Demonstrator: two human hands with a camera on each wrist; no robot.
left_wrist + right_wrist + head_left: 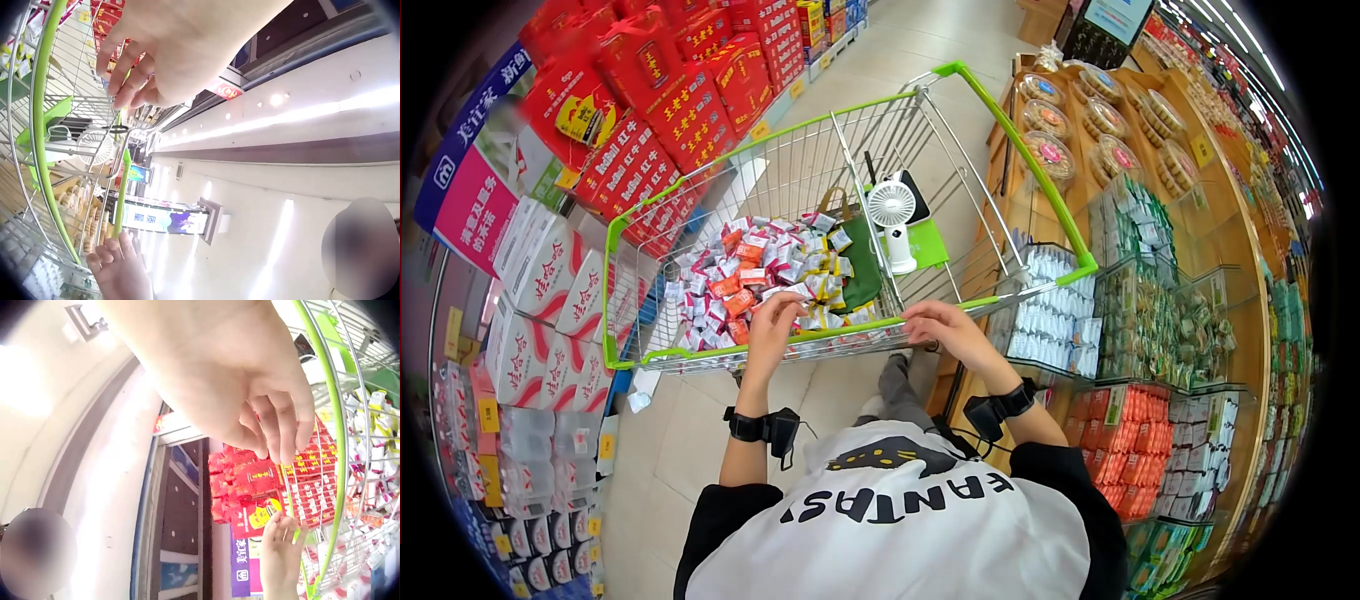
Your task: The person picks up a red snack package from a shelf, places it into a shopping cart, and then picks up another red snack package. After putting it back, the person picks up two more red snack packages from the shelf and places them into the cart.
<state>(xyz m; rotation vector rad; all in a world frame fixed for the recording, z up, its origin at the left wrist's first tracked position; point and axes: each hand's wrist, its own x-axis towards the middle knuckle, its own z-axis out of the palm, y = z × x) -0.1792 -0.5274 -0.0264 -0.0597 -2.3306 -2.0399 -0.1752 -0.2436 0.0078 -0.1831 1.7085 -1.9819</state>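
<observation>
A metal shopping cart with a green rim [1086,264] stands in front of the person. Many small wrapped packets [745,265], white, pink, orange and yellow, lie heaped in its basket. Beside the heap are a dark green bag [861,262] and a white handheld fan [892,206] near the child-seat part. The left hand [772,328] hovers at the near rim by the packets, fingers loosely bent, holding nothing. Further right, the right hand [948,332] is at the same rim, fingers relaxed and bent, also without anything in them; the right wrist view shows its palm side.
Red drink cartons [635,165] are stacked on the left, above white cartons [540,350]. On the right, a wooden display [1010,215] carries round tubs of biscuits [1045,120] and clear bins of packets [1050,310]. Tiled floor [900,35] runs between them.
</observation>
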